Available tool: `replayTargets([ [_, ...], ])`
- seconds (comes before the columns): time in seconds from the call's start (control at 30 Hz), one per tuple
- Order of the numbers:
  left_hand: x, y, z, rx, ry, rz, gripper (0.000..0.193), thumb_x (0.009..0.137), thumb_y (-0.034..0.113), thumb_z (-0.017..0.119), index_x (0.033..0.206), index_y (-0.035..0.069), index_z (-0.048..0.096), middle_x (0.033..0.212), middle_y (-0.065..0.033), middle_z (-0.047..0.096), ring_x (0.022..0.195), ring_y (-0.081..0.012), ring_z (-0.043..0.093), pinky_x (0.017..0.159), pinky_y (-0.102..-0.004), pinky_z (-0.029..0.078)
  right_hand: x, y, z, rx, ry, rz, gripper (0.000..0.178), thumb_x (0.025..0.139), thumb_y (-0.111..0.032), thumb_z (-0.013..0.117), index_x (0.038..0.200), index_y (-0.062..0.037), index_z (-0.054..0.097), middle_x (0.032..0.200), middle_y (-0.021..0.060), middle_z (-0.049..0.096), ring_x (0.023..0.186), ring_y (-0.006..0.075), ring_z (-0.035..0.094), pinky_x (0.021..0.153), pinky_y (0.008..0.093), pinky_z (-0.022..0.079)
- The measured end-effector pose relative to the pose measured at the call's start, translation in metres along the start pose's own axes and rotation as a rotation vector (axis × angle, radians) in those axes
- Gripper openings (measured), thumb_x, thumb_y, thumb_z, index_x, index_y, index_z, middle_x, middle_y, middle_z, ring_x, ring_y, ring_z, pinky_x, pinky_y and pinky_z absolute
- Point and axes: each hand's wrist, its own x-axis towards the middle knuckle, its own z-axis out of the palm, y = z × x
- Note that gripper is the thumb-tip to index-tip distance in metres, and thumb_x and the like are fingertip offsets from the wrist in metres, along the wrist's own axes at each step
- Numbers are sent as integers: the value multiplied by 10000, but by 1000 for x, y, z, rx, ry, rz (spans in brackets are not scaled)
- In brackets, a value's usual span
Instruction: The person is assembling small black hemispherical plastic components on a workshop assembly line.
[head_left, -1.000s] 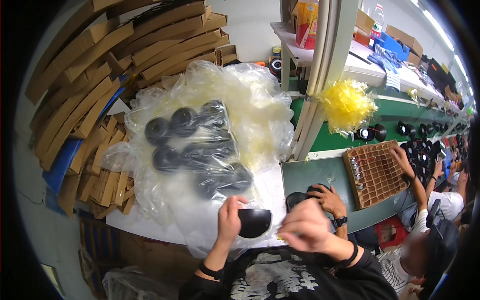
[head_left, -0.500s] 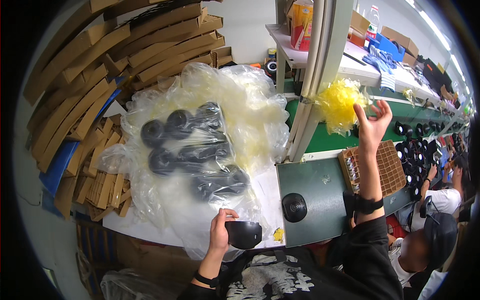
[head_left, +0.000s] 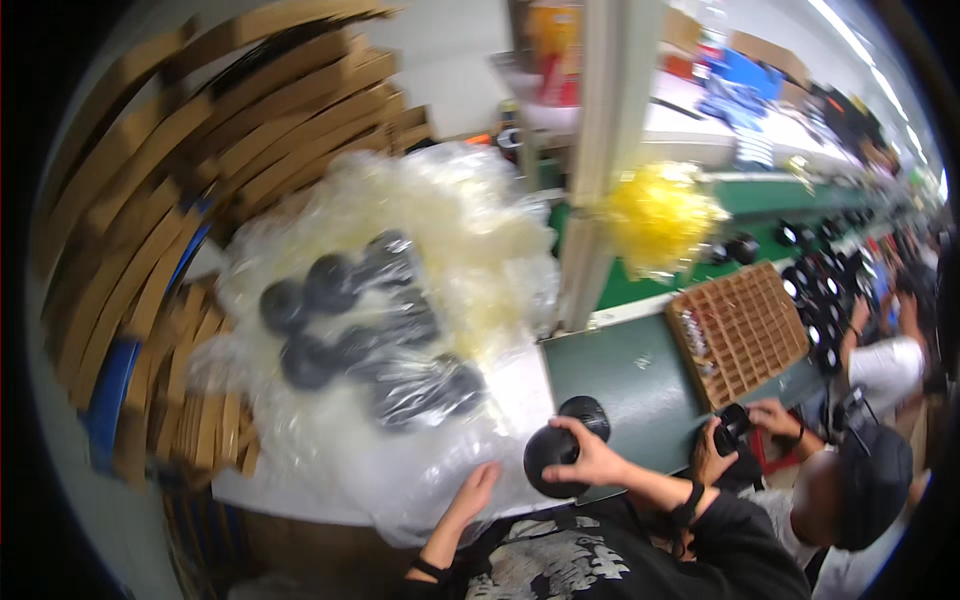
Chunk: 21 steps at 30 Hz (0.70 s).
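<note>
My right hand [head_left: 597, 462] has its fingers closed over a black rounded shell [head_left: 548, 458] at the near edge of the table. Just behind the shell, and partly covered by it, a second black round piece [head_left: 587, 408] lies on the dark green mat. To the left, my left hand [head_left: 478, 490] is held over the clear plastic at the near edge, its fingers stretched out and nothing in them. Beyond it, several black rounded parts [head_left: 330, 284] lie in clear plastic bags [head_left: 440, 510] on the white table.
A bunch of yellow film [head_left: 662, 218] hangs on the post [head_left: 598, 150]. A divided cardboard tray [head_left: 745, 325] stands on the green mat [head_left: 640, 385]. Cardboard pieces [head_left: 280, 120] are stacked at the left. At the right a co-worker's hands hold a black part [head_left: 732, 428].
My right hand has come down from the yellow film and now grips the black shell. My left hand has let go of that shell. The view has shifted slightly and blurred.
</note>
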Motion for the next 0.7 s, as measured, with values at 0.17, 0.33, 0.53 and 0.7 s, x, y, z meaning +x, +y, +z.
replayTargets([
  [0.17,10,-29,-75,1006,644,208,550,788,174,625,1267,-27,447,1240,-214,521,1181,-381,462,1016,-466,327,74,61,-134,497,592,324,931,647,-305,837,1351,-21,298,1103,137,559,946,198,574,807,357,487],
  [0.33,48,-33,-137,1316,727,430,714,721,238,691,1318,-20,395,1351,-222,417,1271,-393,359,1055,-500,262,160,119,-263,779,976,162,643,685,-281,810,1151,-40,438,1009,107,575,843,212,606,661,369,526],
  [0.53,69,-1,-128,1326,634,164,737,735,306,682,1328,-17,385,1375,-233,381,1293,-410,315,1076,-530,207,180,227,-306,768,781,115,491,923,-369,524,1341,-142,403,1202,154,547,1127,196,494,1029,355,320],
  [0.7,87,19,-126,836,780,107,468,883,269,532,1239,-27,459,1218,-260,487,1170,-400,427,1000,-518,288,180,250,-350,640,804,186,370,917,-325,531,1209,-105,468,1085,132,572,1014,178,515,934,329,353],
])
